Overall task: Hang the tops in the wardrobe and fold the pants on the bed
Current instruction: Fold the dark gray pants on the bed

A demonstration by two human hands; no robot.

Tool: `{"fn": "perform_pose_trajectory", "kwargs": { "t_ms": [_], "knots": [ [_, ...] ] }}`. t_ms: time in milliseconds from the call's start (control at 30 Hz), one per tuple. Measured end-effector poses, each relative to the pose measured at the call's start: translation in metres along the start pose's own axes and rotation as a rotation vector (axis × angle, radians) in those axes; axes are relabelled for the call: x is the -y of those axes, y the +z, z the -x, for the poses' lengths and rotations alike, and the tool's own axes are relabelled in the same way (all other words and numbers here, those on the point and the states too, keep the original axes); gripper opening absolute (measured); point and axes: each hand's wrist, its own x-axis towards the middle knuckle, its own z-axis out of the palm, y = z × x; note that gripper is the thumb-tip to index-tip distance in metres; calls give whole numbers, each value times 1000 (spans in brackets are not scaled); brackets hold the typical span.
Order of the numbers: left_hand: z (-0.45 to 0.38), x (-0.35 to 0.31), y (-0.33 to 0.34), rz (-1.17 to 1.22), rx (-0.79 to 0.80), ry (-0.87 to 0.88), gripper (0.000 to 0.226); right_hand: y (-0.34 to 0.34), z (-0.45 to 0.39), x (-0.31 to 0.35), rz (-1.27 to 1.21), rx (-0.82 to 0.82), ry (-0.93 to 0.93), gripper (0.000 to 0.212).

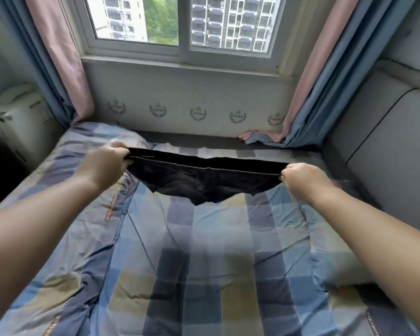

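Stretching a pair of black pants (205,181) between two raised hands above a bed (204,275) spread with a blue, grey and olive checked cover. Seen from the head camera: left hand (108,161) curled tight round one end of the top edge, fingers folded under the cloth and knuckles up; right hand (301,179) fisted on the opposite end, pinching the edge where it comes to a point. Held taut and nearly level, the dark garment sagging in the middle, its lower edge hanging just above the cover, whether touching or not unclear. Both forearms bare, reaching in from the lower corners. Beyond the pants, a checked pillow (102,137) at the far left of the bed, then a low wall with a row of crest emblems under a white-framed window (180,27) facing apartment blocks. Pink and blue curtains (308,98) hanging at either side, the right one pooling onto the bed's far edge. Grey padded panels (378,132) along the right.
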Motion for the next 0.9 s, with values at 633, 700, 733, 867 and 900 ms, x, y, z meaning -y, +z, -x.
{"fn": "perform_pose_trajectory", "kwargs": {
  "t_ms": [633, 700, 733, 867, 900],
  "knots": [
    [365, 41, 317, -349, 1111, 135, 36, 386, 220, 221, 55, 802, -339, 23],
    [384, 38, 328, -406, 1185, 156, 40, 400, 238, 228, 69, 839, -376, 24],
    [393, 37, 334, -434, 1218, 167, 41, 406, 245, 232, 72, 855, -385, 25],
    [421, 33, 350, -478, 1373, 157, 44, 420, 264, 246, 57, 978, -390, 28],
    [425, 32, 353, -470, 1401, 155, 44, 420, 267, 250, 55, 1008, -410, 28]
  ]
}}
